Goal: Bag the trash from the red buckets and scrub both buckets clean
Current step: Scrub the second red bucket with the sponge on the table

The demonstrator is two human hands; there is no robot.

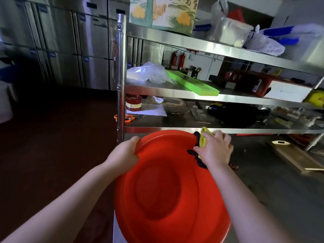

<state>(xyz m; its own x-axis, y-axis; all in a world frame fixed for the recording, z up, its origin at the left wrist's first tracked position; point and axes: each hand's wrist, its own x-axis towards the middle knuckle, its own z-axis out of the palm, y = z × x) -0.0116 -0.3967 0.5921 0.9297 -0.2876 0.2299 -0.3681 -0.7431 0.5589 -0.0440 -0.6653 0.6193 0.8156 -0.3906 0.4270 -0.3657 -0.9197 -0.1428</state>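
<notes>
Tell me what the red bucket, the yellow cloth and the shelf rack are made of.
Bucket: likely moulded plastic, smooth and semi-glossy, with soft highlights and stepped rings. Cloth: soft fabric, perhaps microfibre, bunched under the right hand. Rack: seemingly stainless steel, brushed, with mirror-like streaks.

One red bucket [168, 190], one yellow cloth [203, 140], two hands [122, 155] [216, 149]

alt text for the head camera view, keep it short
A person's left hand grips the rim of a red bucket while the right hand holds a yellow cloth against its far rim, beside a cluttered steel shelf rack.
</notes>
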